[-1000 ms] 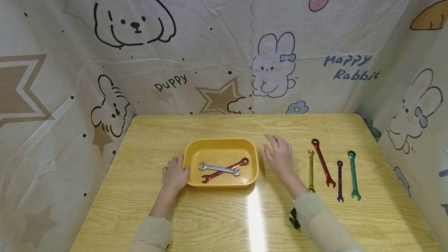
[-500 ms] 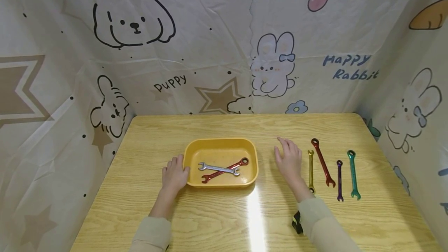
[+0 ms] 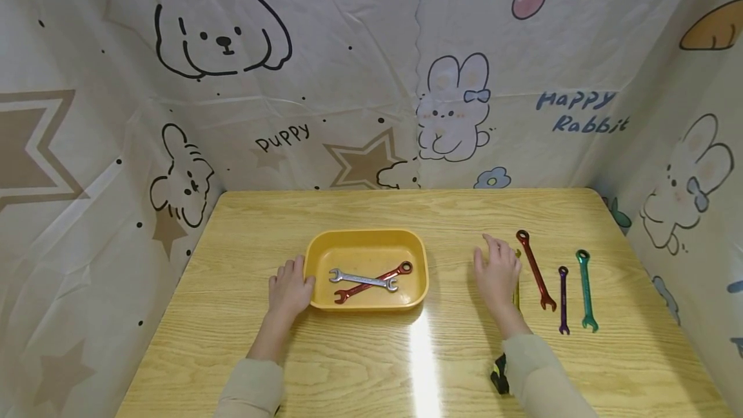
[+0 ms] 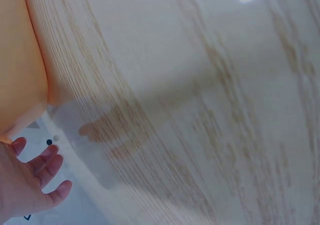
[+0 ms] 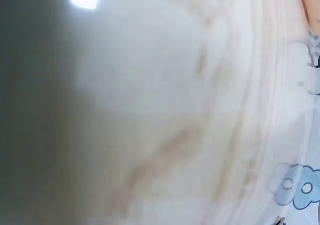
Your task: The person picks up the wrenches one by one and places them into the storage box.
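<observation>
Closest to me are two puffy, pale sleeves, the left one and the right one, both over a shiny wooden bench. A small black thing sticks out beside the right sleeve.

Over on the right side lie a purple wrench and a green wrench, side by side with a gap.

The left hand holds the side of a yellow tray. Its thumb goes over the edge, and its other fingers are a bit bent and spread on the outside.

The right hand is between the tray and the loose wrenches. Its fingers are partly open and softly bent, and I see nothing in them. It hides part of a yellow wrench; I can't tell if it touches it.

Inside the tray, a silver wrench lies across a red wrench, like an X.

A loose red wrench lies slanted on the bench, between the yellow wrench and the purple one.

Way at the back hangs a pale cloth with a puppy, rabbits, stars and pink cherries.
</observation>
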A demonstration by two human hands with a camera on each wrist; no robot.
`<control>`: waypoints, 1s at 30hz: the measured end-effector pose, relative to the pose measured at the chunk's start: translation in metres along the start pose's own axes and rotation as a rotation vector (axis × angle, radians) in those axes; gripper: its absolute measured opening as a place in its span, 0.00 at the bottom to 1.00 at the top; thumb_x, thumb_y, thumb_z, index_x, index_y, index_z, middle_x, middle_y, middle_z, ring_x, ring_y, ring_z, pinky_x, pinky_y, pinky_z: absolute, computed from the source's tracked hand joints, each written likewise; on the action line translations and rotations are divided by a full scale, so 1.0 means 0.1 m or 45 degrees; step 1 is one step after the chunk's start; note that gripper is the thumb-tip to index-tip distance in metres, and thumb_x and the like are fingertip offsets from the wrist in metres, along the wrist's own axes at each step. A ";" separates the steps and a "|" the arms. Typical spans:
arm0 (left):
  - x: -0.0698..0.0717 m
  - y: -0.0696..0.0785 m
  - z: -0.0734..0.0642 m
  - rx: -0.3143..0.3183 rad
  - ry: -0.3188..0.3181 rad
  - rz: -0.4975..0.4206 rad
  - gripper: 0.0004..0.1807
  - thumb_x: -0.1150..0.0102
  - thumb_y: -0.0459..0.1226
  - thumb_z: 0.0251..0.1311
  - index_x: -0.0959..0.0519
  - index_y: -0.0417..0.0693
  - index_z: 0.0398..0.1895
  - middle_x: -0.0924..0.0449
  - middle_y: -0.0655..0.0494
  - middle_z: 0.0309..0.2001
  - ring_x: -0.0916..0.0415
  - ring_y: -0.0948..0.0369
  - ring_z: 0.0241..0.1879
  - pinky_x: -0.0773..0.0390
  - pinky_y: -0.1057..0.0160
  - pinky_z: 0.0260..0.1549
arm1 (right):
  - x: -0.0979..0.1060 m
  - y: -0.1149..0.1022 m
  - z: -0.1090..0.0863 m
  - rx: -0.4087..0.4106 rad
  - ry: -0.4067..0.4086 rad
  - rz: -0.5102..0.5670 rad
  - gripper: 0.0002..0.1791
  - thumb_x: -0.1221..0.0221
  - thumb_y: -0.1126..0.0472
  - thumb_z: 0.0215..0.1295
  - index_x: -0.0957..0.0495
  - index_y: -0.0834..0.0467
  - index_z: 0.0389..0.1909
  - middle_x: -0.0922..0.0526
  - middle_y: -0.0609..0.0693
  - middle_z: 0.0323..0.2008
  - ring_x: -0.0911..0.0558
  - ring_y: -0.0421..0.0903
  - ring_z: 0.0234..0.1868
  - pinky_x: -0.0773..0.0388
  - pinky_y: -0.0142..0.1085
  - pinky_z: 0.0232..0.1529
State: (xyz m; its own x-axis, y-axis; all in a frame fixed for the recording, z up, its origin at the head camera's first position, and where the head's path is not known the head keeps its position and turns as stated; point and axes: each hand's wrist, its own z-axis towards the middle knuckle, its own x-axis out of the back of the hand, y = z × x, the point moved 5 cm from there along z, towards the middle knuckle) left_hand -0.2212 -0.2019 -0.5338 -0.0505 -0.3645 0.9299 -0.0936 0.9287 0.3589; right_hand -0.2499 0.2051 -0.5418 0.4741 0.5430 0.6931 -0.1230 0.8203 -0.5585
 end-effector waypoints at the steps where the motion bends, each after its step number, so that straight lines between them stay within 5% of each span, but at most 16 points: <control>1: 0.00 0.00 0.00 -0.002 0.003 0.003 0.23 0.58 0.43 0.60 0.40 0.45 0.57 0.34 0.42 0.51 0.38 0.47 0.49 0.40 0.44 0.46 | 0.01 0.02 0.00 -0.019 0.004 -0.010 0.20 0.46 0.59 0.63 0.31 0.60 0.55 0.30 0.62 0.48 0.33 0.59 0.49 0.43 0.54 0.49; 12: 0.01 0.01 0.00 -0.020 0.020 0.039 0.24 0.57 0.43 0.60 0.40 0.44 0.59 0.36 0.41 0.53 0.39 0.46 0.51 0.40 0.43 0.46 | 0.08 0.24 -0.03 -0.186 0.042 -0.125 0.20 0.47 0.57 0.64 0.31 0.58 0.55 0.30 0.61 0.49 0.33 0.59 0.50 0.44 0.54 0.51; 30: 0.01 0.01 0.01 0.009 -0.003 0.024 0.24 0.57 0.43 0.60 0.40 0.44 0.58 0.37 0.41 0.53 0.40 0.46 0.52 0.40 0.43 0.47 | 0.10 0.47 -0.13 -0.463 -0.081 -0.253 0.23 0.54 0.56 0.67 0.38 0.63 0.59 0.35 0.65 0.53 0.37 0.62 0.53 0.46 0.55 0.52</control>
State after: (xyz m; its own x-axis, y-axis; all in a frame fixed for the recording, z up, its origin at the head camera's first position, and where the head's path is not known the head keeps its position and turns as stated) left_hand -0.2218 -0.2017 -0.5326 -0.0549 -0.3474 0.9361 -0.1000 0.9347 0.3410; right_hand -0.2400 0.2466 -0.5670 0.4012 0.4003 0.8239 0.2868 0.7993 -0.5280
